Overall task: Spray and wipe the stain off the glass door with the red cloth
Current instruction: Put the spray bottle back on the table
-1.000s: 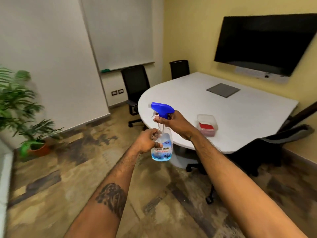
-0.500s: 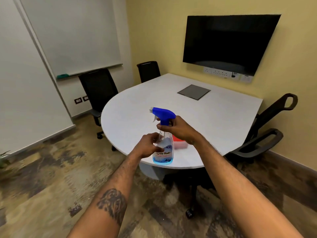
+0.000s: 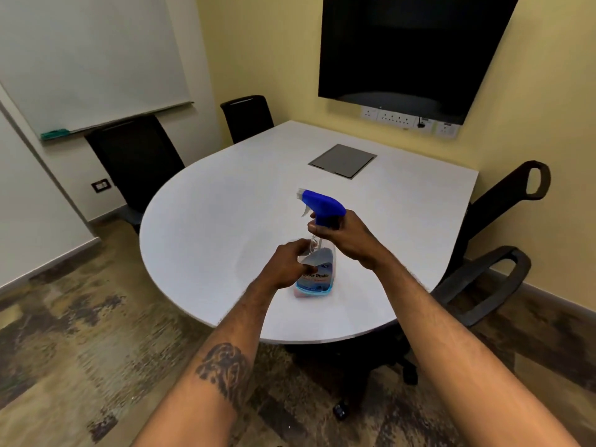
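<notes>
A clear spray bottle (image 3: 317, 275) with a blue trigger head and pale blue liquid is held upright over the white table (image 3: 225, 221). My right hand (image 3: 342, 235) grips its neck just under the trigger head. My left hand (image 3: 287, 266) clasps the bottle's body from the left. A bit of red, the cloth in its clear container (image 3: 298, 295), shows just below the bottle's base; the bottle hides most of it. No glass door is in view.
Black office chairs stand around the table: two at the far left (image 3: 135, 159) and back (image 3: 246, 116), two at the right (image 3: 503, 201). A dark screen (image 3: 409, 50) hangs on the yellow wall. A grey hatch (image 3: 342, 160) is set in the tabletop.
The view has swung right and closer to the table; the plant has left the frame. Both hands still hold the bottle, which now covers the red cloth's container.
</notes>
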The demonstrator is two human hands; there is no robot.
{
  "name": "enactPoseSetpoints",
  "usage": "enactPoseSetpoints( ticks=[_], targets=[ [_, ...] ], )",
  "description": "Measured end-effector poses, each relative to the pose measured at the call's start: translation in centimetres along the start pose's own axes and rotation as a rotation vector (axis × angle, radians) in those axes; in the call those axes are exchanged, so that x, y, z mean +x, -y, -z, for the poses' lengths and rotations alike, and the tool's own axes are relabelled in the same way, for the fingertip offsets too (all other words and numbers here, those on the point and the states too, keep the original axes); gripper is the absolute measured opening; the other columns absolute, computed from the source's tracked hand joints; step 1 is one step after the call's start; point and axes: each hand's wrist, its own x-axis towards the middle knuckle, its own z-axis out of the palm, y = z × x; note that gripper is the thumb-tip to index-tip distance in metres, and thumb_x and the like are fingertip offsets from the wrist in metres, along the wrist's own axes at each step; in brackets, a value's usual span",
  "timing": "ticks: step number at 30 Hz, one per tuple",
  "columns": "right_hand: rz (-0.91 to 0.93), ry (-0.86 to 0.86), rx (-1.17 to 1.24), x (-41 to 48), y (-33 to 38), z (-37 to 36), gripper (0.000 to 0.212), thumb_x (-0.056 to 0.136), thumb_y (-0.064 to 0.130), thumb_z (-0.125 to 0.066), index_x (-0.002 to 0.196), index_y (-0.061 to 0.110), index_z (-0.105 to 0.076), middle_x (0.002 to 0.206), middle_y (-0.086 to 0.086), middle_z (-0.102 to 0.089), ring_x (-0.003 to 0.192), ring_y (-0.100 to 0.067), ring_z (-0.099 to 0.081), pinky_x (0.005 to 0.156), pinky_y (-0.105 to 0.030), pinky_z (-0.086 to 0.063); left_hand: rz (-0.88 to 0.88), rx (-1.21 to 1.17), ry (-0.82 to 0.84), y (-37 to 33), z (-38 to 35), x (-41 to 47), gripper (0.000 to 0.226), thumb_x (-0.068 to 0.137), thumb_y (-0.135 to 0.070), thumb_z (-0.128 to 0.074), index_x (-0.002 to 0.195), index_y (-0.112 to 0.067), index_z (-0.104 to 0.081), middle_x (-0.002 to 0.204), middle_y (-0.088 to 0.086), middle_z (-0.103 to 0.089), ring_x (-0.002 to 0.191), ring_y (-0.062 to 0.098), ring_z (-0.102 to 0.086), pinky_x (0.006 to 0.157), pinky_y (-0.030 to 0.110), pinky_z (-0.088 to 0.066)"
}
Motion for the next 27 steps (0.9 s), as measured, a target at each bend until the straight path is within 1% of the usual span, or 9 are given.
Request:
enactPoseSetpoints(
  ticks=[3, 7, 9, 13, 16, 18, 20, 24, 27],
  targets=[
    [-0.033, -0.040, -0.015, 2.5, -1.5, 1.1, 0.044, 0.090, 0.025, -0.071, 0.129, 0.011, -0.057, 0.117, -0.005, -0.069, 0.110, -0.020, -0.064, 0.098, -0.038, -0.052, -0.021, -0.006, 0.033, 0.5, -0.4, 3.6, 0.057, 0.090, -0.013, -0.073, 0.143, -0.011, -0.052, 0.148, 0.009, -0.056, 0.135, 0.026, -0.055, 0.105, 0.035, -0.047],
    [-0.081, -0.138, -0.013, 5.7, -3.9, 2.3, 0.036, 0.089, 0.027, -0.072, 0.120, 0.013, -0.062, 0.110, -0.005, -0.071, 0.106, -0.021, -0.065, 0.098, -0.042, -0.053, -0.055, -0.009, 0.076, 1.6, -0.5, 8.5, 0.058, 0.090, -0.016, -0.074, 0.144, -0.011, -0.053, 0.145, 0.008, -0.059, 0.132, 0.023, -0.057, 0.108, 0.036, -0.047],
    [-0.096, -0.183, -0.012, 7.0, -5.0, 3.1, 0.033, 0.088, 0.027, -0.072, 0.118, 0.017, -0.063, 0.109, -0.005, -0.071, 0.106, -0.021, -0.065, 0.096, -0.041, -0.054, -0.046, -0.010, 0.112, 2.4, -0.4, 10.6, 0.057, 0.091, -0.018, -0.074, 0.143, -0.012, -0.053, 0.144, 0.007, -0.059, 0.130, 0.022, -0.058, 0.107, 0.036, -0.049],
    [-0.147, -0.282, 0.025, 9.8, -7.1, 4.9, 0.036, 0.088, 0.026, -0.073, 0.120, 0.016, -0.061, 0.112, -0.003, -0.070, 0.106, -0.019, -0.065, 0.090, -0.035, -0.055, 0.007, 0.014, 0.144, 4.9, -0.7, 14.4, 0.057, 0.091, -0.016, -0.075, 0.144, -0.012, -0.053, 0.141, 0.009, -0.061, 0.126, 0.022, -0.060, 0.106, 0.035, -0.049],
    [-0.183, -0.337, 0.062, 11.4, -8.8, 6.3, 0.027, 0.087, 0.025, -0.074, 0.111, 0.020, -0.064, 0.107, 0.000, -0.071, 0.102, -0.014, -0.066, 0.086, -0.029, -0.054, 0.058, 0.033, 0.148, 7.0, -1.3, 16.7, 0.058, 0.090, -0.017, -0.075, 0.143, -0.010, -0.054, 0.138, 0.011, -0.062, 0.125, 0.023, -0.060, 0.105, 0.031, -0.046],
    [-0.205, -0.365, 0.075, 12.5, -10.4, 7.2, 0.023, 0.086, 0.025, -0.075, 0.106, 0.023, -0.064, 0.104, 0.002, -0.072, 0.098, -0.011, -0.066, 0.082, -0.027, -0.053, 0.096, 0.052, 0.162, 8.3, -2.1, 18.3, 0.058, 0.091, -0.018, -0.074, 0.144, -0.009, -0.052, 0.139, 0.013, -0.061, 0.127, 0.023, -0.059, 0.105, 0.030, -0.045],
    [-0.231, -0.391, 0.087, 13.5, -12.2, 7.7, 0.024, 0.086, 0.025, -0.074, 0.108, 0.024, -0.063, 0.103, 0.004, -0.071, 0.097, -0.009, -0.066, 0.081, -0.026, -0.053, 0.136, 0.081, 0.186, 9.5, -3.1, 19.8, 0.059, 0.092, -0.020, -0.074, 0.145, -0.009, -0.051, 0.141, 0.013, -0.059, 0.130, 0.024, -0.056, 0.109, 0.032, -0.044],
    [-0.269, -0.385, 0.082, 15.5, -16.6, 7.9, 0.024, 0.087, 0.022, -0.073, 0.108, 0.028, -0.062, 0.107, -0.001, -0.071, 0.102, -0.016, -0.066, 0.089, -0.032, -0.055, 0.206, 0.159, 0.268, 11.7, -5.8, 22.8, 0.065, 0.094, -0.025, -0.072, 0.150, -0.010, -0.044, 0.150, 0.013, -0.050, 0.138, 0.026, -0.048, 0.115, 0.035, -0.039],
    [-0.317, -0.373, 0.085, 16.8, -20.1, 7.5, 0.032, 0.087, 0.022, -0.074, 0.117, 0.018, -0.063, 0.108, -0.001, -0.071, 0.105, -0.019, -0.066, 0.092, -0.035, -0.055, 0.242, 0.246, 0.342, 13.4, -8.0, 25.0, 0.066, 0.096, -0.028, -0.067, 0.153, -0.011, -0.039, 0.158, 0.012, -0.041, 0.144, 0.028, -0.041, 0.118, 0.040, -0.036]
  ],
)
